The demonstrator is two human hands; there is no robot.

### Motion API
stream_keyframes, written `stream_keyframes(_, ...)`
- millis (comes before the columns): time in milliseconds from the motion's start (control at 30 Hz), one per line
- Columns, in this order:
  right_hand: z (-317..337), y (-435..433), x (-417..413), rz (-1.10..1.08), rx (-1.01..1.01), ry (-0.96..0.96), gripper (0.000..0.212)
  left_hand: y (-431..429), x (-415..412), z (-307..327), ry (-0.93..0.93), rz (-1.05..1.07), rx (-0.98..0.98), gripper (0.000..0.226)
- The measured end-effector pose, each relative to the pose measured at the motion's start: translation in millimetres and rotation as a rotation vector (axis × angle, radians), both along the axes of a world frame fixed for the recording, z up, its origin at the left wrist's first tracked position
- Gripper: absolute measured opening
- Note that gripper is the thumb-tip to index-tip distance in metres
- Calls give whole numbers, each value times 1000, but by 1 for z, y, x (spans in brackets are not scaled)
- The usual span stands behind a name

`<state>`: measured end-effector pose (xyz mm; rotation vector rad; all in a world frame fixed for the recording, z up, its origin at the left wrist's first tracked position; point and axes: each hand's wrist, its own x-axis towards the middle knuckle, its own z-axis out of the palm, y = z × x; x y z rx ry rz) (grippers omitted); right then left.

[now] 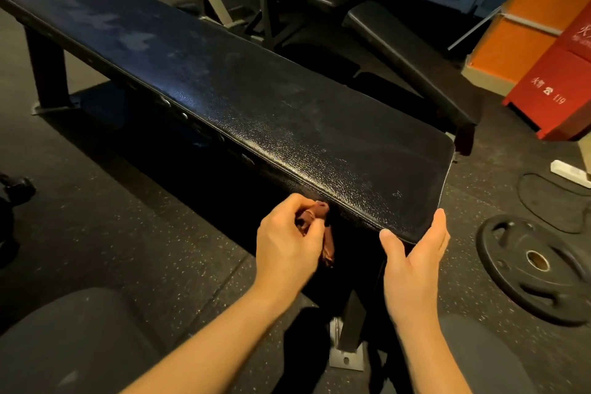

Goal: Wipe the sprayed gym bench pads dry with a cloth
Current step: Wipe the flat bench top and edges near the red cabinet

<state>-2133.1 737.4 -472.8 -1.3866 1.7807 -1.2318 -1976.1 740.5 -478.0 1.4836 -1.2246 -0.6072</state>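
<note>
Flat black bench pad (256, 99) runs from far left to near right across the frame, on a dark steel frame with a bolted foot plate (347, 358) at the near end. Left hand (287, 243) is curled round a small reddish-brown cloth (322, 213) – bunched in the fingers, one tail hanging below the hand – right at the pad's near long edge, by the stitched seam. Can't tell if the cloth actually touches the pad. Right hand (415, 253) holds nothing: fingers straight, thumb spread wide, bracketing the pad's near-right corner, thumb tip at the near edge and fingertips at the end edge. Pad surface: pale patchy marks on the far-left part, glossy grain on the near end. Speckled rubber floor (128, 233) underneath. Black weight plate (505, 253) lies flat on the floor right of the near end. Second, inclined bench (409, 54) sits behind – well apart. Red cabinet (556, 80) at far right against an orange wall.
</note>
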Motion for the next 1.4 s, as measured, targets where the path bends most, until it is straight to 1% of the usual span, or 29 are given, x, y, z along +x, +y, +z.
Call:
stream_keyframes(33,0,0,0,-2,0,-3,96,-2,5,2,6,-1,-3,23)
stream_keyframes(67,0,1,-1,1,-1,-7,95,-8,14,2,23,48,-5,24)
stream_keyframes(133,1,1,-1,11,-2,-6,92,-27,46,4,87,270,-5,24)
stream_keyframes(167,1,2,-2,14,-1,-3,92,-38,65,4,115,383,21,22)
stream_keyframes(200,0,1,-2,17,-4,1,91,-45,79,5,121,453,53,19)
stream_keyframes(267,-1,2,-1,21,-7,1,90,-47,80,3,120,479,64,16)
stream_keyframes(333,0,0,0,17,0,-12,94,-34,49,1,146,390,9,21)
stream_keyframes(400,-1,-1,0,10,0,-14,97,-15,14,-2,133,224,-29,23)
stream_keyframes(467,-1,-1,-1,7,1,-8,97,-1,-7,-3,53,42,-37,21)
stream_keyframes(500,-1,0,-1,3,-1,-5,97,3,-10,-2,-10,-19,-47,21)
stream_keyframes(533,-1,0,-1,-1,-6,-4,97,3,-6,0,-41,-36,-53,23)
stream_keyframes(567,-1,0,-1,-1,-12,-3,97,-2,3,-1,-35,5,-49,24)
stream_keyframes(600,-1,0,-2,2,-17,-3,97,-11,17,-2,-8,95,-30,24)
stream_keyframes(667,0,0,-2,7,-19,-4,96,-34,55,-4,50,330,28,19)
stream_keyframes(700,-1,0,-2,11,-23,-5,96,-40,71,-3,55,404,49,15)
stream_keyframes(733,-2,0,-1,12,-27,-7,96,-43,77,-3,64,431,55,13)
stream_keyframes(767,-2,0,-1,11,-29,-14,96,-41,71,1,84,426,46,13)
stream_keyframes(833,-1,-1,0,11,-26,-25,96,-25,35,5,118,299,1,17)
stream_keyframes(900,-2,-2,0,10,-24,-13,97,-4,0,7,76,105,-28,21)
stream_keyframes(967,-4,-1,-2,2,-29,-4,96,3,-9,3,15,-5,-35,20)
stream_keyframes(1033,-4,0,-4,-7,-42,1,96,-8,8,2,18,45,-20,21)
stream_keyframes(1133,-5,-1,-5,-8,-42,9,96,-32,51,4,96,323,29,19)
stream_keyframes(1200,-6,0,-3,-9,-47,3,96,-35,59,5,90,387,32,16)
stream_keyframes(1233,-6,0,-1,-11,-52,-4,95,-31,50,5,98,361,18,16)
stream_keyframes(1333,-5,-2,2,-22,-62,-19,95,-5,2,3,67,101,-35,20)
stream_keyframes(1400,-4,-2,1,-22,-71,-16,95,7,-20,1,64,-7,-43,18)
